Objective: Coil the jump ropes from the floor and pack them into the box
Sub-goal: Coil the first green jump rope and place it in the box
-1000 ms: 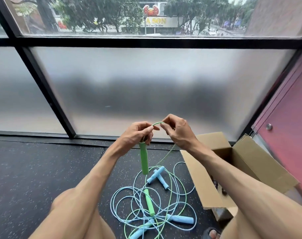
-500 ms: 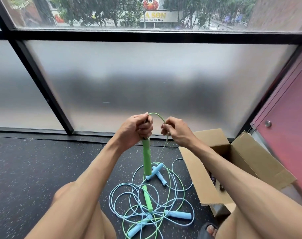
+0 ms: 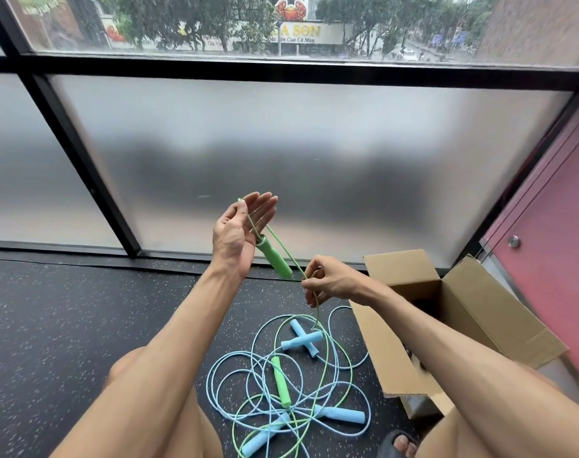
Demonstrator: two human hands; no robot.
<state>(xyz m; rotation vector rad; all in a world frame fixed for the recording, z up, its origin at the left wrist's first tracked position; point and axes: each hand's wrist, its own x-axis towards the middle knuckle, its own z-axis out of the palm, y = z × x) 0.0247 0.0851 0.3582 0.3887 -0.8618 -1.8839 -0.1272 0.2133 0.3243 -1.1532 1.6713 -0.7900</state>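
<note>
**Window-side floor: green jump rope [image 3: 318, 314] held up in two hands**

Frosted glass [image 3: 314, 143] in black frames fills the background. Through the clear strip above it, a street sign [image 3: 298, 30] reads "SON" in yellow, its first letters partly hidden by trees. A red crab figure [image 3: 289, 8] sits over the sign, and the smaller lettering under it ends "Cua Cà Mau". A pink door [image 3: 545, 226] with a round metal fitting [image 3: 513, 241] stands at the right.

The left hand [image 3: 238, 233] is raised with the palm showing and the fingers straight. The green cord is draped over it, and one green handle [image 3: 275, 259] hangs slanted against the heel of the palm. The right hand [image 3: 327, 280], lower and just beside the handle's end, pinches the same cord between thumb and fingers. From there the cord drops to the dark speckled floor [image 3: 83, 309].

A tangle of pale blue and green cord lies there with a pair of crossed blue handles [image 3: 301, 338], a second green handle [image 3: 280, 381] and two more blue handles [image 3: 342, 414] nearer the viewer. An open cardboard box [image 3: 486, 312] stands just right of the tangle, and the right forearm hides much of its inside. Toes in a dark sandal [image 3: 397, 444] show at the bottom edge.
</note>
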